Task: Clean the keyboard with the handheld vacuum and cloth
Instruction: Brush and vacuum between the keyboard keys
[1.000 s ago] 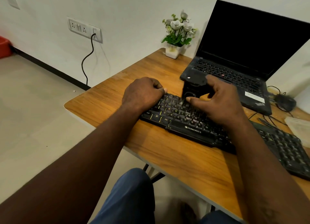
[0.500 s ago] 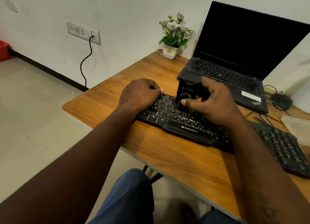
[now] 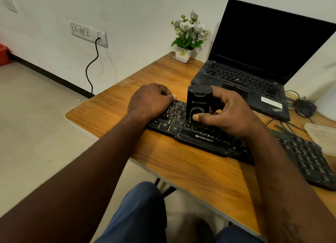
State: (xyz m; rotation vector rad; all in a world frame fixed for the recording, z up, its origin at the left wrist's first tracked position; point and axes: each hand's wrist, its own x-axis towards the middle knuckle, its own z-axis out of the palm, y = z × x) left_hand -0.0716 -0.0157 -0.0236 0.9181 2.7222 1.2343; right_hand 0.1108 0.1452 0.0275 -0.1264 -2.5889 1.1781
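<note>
- Wooden table [image 3: 181, 170]: orange-brown grain top with a pale edge and a rounded near-left corner; it stands against a white wall.
- Black keyboard [image 3: 203, 140]: lies flat near the front edge, angled to it, with "ZEBRONICS" on its near rim.
- Second black keyboard [image 3: 309, 162]: lies flat just right of the first.
- Laptop [image 3: 241, 79]: stands open behind the keyboards, screen dark.
- White plant pot [image 3: 182, 56]: stands upright at the far-left corner, just left of the laptop.
- Black mouse [image 3: 304, 107]: rests right of the laptop.
- Dark cables [image 3: 283, 123]: run between mouse and second keyboard.
- Pale flat object [image 3: 321, 132]: at the right edge; type unclear.
</note>
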